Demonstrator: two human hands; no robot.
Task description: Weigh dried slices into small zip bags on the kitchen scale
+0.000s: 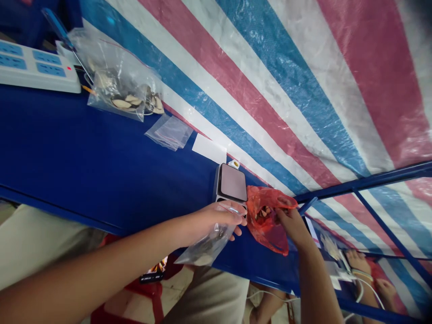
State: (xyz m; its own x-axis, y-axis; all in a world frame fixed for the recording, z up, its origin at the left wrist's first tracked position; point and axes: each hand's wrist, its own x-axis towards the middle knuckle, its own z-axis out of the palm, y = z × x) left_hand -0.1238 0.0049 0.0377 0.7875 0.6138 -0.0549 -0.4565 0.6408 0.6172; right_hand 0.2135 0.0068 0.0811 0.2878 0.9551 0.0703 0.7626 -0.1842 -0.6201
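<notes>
My left hand (224,215) is closed on the top of a clear zip bag (205,247), which hangs over the table's front edge with pale slices at its bottom. Right beside that hand is a small scale-like device (233,182) with a flat square top. A red plastic bag (270,234) lies open to its right, small brown pieces (263,212) showing inside. My right hand (290,222) reaches into the mouth of this red bag with fingers bent together; whatever the fingertips hold is hidden.
Along the back of the blue table (84,166) lie a power strip (40,67), a larger clear bag of slices (124,90), flat zip bags (170,131) and a white card (209,148). Striped sheeting rises behind. Beyond a blue frame, another person's hands (359,263) show at right.
</notes>
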